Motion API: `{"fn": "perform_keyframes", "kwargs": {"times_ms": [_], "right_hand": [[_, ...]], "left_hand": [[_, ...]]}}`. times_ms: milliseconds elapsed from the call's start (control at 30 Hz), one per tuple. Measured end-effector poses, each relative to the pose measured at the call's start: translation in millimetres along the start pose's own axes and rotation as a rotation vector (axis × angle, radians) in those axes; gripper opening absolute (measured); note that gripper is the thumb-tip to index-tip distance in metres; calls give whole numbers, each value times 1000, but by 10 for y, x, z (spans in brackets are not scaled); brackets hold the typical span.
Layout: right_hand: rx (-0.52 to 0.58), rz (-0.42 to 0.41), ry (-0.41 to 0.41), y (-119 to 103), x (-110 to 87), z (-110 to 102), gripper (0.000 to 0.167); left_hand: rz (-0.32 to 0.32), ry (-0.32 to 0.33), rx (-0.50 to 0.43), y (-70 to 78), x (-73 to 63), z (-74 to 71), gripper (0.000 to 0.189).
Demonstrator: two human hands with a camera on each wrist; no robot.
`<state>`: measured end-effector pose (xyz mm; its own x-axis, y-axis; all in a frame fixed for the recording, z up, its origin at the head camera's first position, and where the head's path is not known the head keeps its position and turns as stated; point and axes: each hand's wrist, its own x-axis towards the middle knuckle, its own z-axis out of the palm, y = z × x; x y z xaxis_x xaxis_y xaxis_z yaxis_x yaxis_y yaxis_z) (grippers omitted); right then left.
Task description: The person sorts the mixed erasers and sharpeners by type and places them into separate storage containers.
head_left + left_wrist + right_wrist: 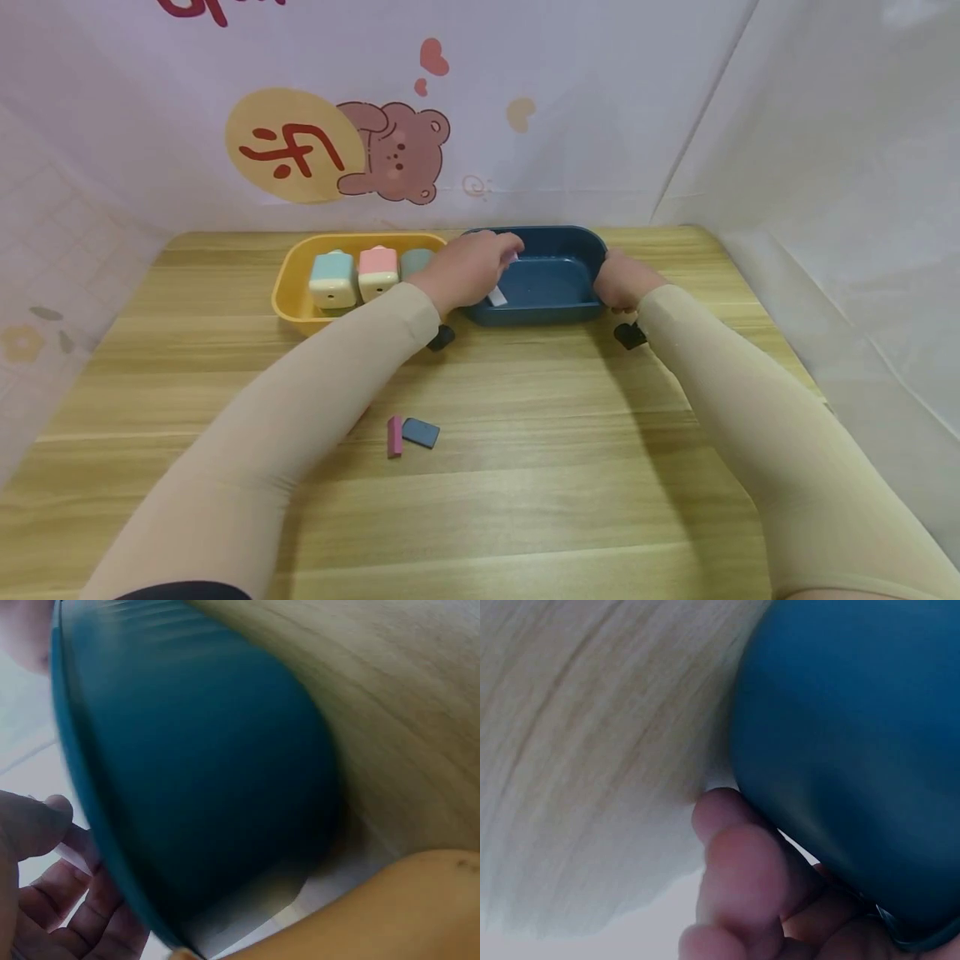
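Note:
My left hand point(468, 268) reaches over the left end of a dark blue plastic basin point(536, 315). Its thumb and fingers pinch a small pale pinkish block point(75, 859), seen beside the rim in the left wrist view. Inside the basin, below that hand, lies a white strip point(497, 297). At the opposite end my right hand point(627, 282) grips the basin's rim, with curled fingers point(746, 866) against the outer wall in the right wrist view.
To the left, a yellow basin point(288, 313) holds a blue-and-cream box point(333, 279), a pink-and-cream one point(378, 271) and a grey-green item point(415, 262). A pink block point(394, 437) and dark grey-blue piece point(421, 432) lie on the wooden table point(540, 467). Behind hangs a printed curtain point(585, 108).

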<state>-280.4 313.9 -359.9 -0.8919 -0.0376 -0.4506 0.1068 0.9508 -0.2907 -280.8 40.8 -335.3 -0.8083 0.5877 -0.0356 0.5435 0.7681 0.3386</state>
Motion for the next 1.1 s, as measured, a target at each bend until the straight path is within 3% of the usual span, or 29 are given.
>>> {"fn": "perform_keyframes", "kwargs": {"times_ms": [567, 1100], "right_hand": [[-6, 7, -2, -1, 3, 10, 66], [20, 10, -2, -10, -26, -10, 68]], "left_hand": [[-30, -29, -11, -90, -14, 94, 41], [-4, -38, 62, -119, -5, 221, 39]]}}
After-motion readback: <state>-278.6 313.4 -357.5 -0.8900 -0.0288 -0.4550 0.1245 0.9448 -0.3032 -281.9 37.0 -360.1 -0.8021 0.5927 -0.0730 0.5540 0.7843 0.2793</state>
